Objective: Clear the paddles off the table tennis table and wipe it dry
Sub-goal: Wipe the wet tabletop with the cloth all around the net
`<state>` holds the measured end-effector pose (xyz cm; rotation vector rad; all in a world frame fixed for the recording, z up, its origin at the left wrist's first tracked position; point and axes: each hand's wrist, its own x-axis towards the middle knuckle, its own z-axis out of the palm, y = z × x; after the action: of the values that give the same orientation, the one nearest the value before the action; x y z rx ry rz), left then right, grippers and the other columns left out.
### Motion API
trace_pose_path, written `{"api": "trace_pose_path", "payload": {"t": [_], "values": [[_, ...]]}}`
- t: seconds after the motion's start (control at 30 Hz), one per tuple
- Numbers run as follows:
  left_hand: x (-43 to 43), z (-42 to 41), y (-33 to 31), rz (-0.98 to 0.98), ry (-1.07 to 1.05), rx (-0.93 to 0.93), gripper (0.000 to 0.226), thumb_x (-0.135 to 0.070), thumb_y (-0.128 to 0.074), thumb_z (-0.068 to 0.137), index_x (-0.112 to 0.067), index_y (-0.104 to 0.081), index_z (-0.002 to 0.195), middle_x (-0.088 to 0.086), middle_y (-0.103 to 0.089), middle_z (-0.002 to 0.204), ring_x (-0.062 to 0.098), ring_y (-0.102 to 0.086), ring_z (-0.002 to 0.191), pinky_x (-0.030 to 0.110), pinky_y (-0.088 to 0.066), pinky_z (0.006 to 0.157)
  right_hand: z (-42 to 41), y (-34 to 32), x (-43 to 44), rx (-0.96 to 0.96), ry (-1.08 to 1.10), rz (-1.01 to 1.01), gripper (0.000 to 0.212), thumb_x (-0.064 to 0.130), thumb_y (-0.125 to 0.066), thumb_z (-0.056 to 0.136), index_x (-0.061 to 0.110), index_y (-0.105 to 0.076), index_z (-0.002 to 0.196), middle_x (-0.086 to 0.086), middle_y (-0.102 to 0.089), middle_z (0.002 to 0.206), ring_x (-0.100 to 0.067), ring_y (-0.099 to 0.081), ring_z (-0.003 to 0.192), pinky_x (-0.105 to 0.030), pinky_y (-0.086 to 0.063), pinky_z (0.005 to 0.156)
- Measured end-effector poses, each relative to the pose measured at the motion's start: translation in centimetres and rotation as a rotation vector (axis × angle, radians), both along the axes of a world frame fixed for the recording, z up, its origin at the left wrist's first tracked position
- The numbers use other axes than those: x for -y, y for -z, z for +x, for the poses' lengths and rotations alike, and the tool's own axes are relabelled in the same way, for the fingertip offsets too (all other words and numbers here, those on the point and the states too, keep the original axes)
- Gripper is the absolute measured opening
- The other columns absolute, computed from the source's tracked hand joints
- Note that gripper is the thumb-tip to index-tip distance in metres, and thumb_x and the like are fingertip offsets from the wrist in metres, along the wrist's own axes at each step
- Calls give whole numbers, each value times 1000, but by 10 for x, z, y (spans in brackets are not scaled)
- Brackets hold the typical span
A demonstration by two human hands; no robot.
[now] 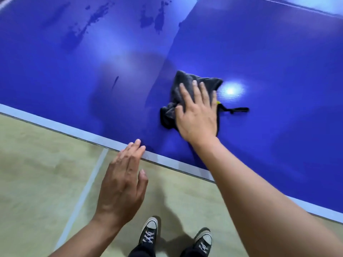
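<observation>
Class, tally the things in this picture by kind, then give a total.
table tennis table: 1
cloth: 1
hands: 2, left hand and right hand
shoes: 2, left shoe and right shoe
Total: 6

Table [269, 52]: one. Dark cloth [182, 84]: one, at 3 o'clock. Hands: two, left hand [122, 182] and right hand [196, 117]. Shoes: two, left shoe [149, 232] and right shoe [204, 240], at 6 o'clock. Wet patches [78, 34]: several, at 12 o'clock.
</observation>
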<state>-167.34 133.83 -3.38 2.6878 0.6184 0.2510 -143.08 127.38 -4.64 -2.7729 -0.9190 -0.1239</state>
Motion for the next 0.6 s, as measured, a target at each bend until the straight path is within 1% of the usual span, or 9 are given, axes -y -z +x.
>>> {"api": "trace_pose_path", "payload": {"t": [0.1, 0.2, 0.27, 0.37, 0.43, 0.5, 0.6], "values": [[-4, -2, -4, -19, 24, 11, 50, -12, -44, 90, -5, -53, 139, 8, -45, 154, 22, -39, 144, 42, -31, 117, -19, 0, -18, -32, -53, -17, 62, 44, -32, 99, 34, -28, 161, -1, -20, 170, -19, -7, 159, -51, -1, 127], [-4, -3, -6, -61, 14, 20, 50, -8, -44, 88, -6, -52, 138, 7, -47, 151, 23, -42, 142, 38, -31, 117, -18, -6, -17, -80, -33, -45, 62, 45, -33, 101, 36, -24, 162, 0, -16, 171, -18, -3, 159, -51, 1, 127], [-1, -1, -10, -119, -33, 59, 50, -9, -44, 89, -8, -50, 138, 7, -48, 148, 22, -44, 137, 36, -34, 113, -35, -7, -11, -84, -42, -23, 63, 45, -36, 99, 36, -28, 161, 0, -18, 171, -18, -5, 159, -51, 1, 126], [3, 8, -14, -183, -146, 158, 49, -9, -44, 88, -7, -49, 136, 12, -49, 140, 27, -46, 129, 38, -36, 109, -79, -5, 1, -94, -157, 66, 62, 44, -42, 97, 35, -37, 158, -2, -26, 169, -20, -14, 157, -51, -3, 126], [9, 19, -18, -161, -163, 201, 46, -10, -45, 87, -5, -51, 133, 16, -52, 134, 33, -49, 124, 45, -38, 106, -87, -5, 19, -97, -194, 79, 60, 44, -43, 98, 36, -38, 157, 1, -27, 168, -18, -15, 157, -49, -3, 127], [14, 26, -18, -106, -139, 205, 42, -13, -44, 88, -5, -53, 129, 17, -54, 128, 37, -51, 116, 50, -39, 100, -78, -6, 44, -110, -198, 70, 59, 45, -42, 99, 40, -36, 157, 5, -26, 169, -14, -14, 157, -47, -2, 127], [44, 40, -15, -50, -56, 157, 39, -18, -43, 89, -7, -54, 125, 17, -57, 123, 38, -51, 113, 51, -38, 95, -50, -4, 118, -106, -84, 75, 59, 43, -44, 99, 41, -34, 157, 6, -25, 169, -13, -12, 157, -47, -3, 127]]}}
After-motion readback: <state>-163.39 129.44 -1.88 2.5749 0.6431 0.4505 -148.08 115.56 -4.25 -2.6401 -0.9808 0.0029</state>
